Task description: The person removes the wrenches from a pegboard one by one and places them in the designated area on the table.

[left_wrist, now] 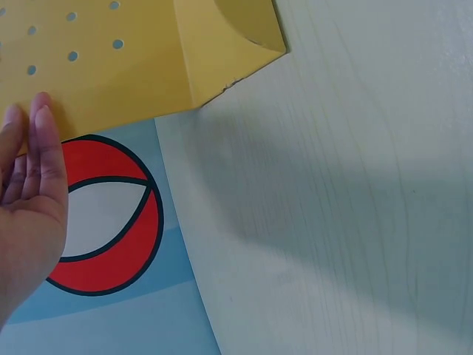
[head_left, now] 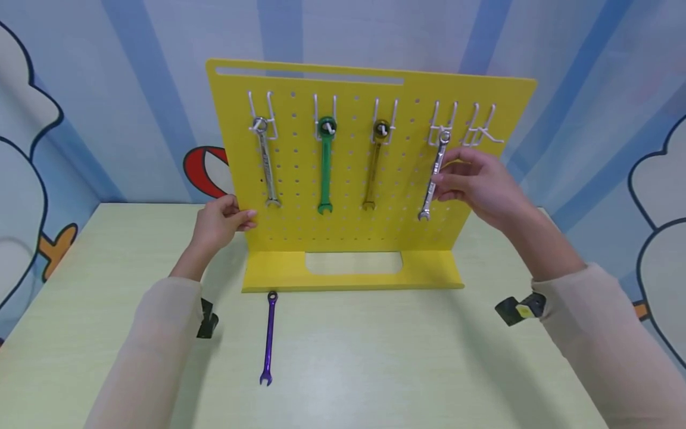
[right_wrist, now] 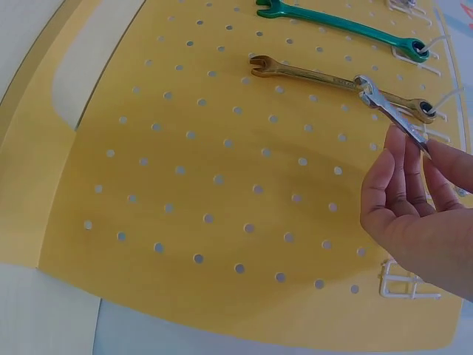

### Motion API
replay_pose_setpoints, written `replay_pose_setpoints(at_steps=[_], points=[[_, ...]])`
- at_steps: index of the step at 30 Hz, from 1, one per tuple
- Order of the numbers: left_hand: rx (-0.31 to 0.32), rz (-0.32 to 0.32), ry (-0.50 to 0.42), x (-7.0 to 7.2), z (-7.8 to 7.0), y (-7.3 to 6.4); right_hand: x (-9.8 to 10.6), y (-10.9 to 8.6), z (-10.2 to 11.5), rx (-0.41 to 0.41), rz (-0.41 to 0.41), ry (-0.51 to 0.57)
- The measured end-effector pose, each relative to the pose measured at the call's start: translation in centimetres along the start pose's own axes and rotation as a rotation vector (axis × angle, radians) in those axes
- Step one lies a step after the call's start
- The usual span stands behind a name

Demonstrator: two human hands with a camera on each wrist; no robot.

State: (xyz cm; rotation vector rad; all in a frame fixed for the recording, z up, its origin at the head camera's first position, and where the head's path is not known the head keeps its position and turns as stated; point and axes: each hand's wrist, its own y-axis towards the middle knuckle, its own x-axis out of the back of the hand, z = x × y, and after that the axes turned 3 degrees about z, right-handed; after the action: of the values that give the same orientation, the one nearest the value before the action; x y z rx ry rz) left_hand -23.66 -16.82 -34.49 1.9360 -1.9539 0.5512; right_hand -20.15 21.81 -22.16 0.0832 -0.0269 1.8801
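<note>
My right hand (head_left: 477, 182) pinches a silver combination wrench (head_left: 433, 179) between thumb and fingers. The ring end is up, right at the fourth white hook (head_left: 442, 122) of the yellow pegboard (head_left: 343, 232), and the open end points down. In the right wrist view, the silver wrench (right_wrist: 392, 111) stands out in front of the board. At the board's left edge, my left hand (head_left: 217, 223) grips it, thumb on the front face. Hanging from hooks are another silver wrench (head_left: 266, 161), a green wrench (head_left: 326, 167) and a bronze wrench (head_left: 373, 170).
A purple wrench (head_left: 268, 339) lies on the pale table (head_left: 364, 357), just before the board's base (head_left: 273, 271). The rightmost hook (head_left: 479, 128) carries no wrench. Behind the table hangs a blue patterned backdrop (head_left: 343, 36).
</note>
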Motion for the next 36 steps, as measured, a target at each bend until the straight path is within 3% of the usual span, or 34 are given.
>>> replay_pose_setpoints(at_steps=[18, 24, 28, 30, 36], points=[[-0.006, 0.000, -0.005, 0.0, 0.3, 0.0, -0.4, -0.7, 0.9, 0.010, 0.030, -0.046], [-0.018, 0.001, -0.079, 0.0, 2.4, 1.5, -0.5, -0.7, 0.6, 0.025, 0.080, -0.045], [-0.015, -0.004, -0.043, 0.0, 1.7, 1.0, -0.7, -0.7, 0.1, 0.013, 0.084, -0.067], [-0.005, -0.006, -0.007, 0.0, 0.3, 0.1, -0.8, -0.7, -0.1, 0.001, 0.081, -0.076], [0.005, -0.011, -0.004, -0.1, 0.3, 0.1, -1.2, -0.5, -0.8, -0.021, 0.110, -0.067]])
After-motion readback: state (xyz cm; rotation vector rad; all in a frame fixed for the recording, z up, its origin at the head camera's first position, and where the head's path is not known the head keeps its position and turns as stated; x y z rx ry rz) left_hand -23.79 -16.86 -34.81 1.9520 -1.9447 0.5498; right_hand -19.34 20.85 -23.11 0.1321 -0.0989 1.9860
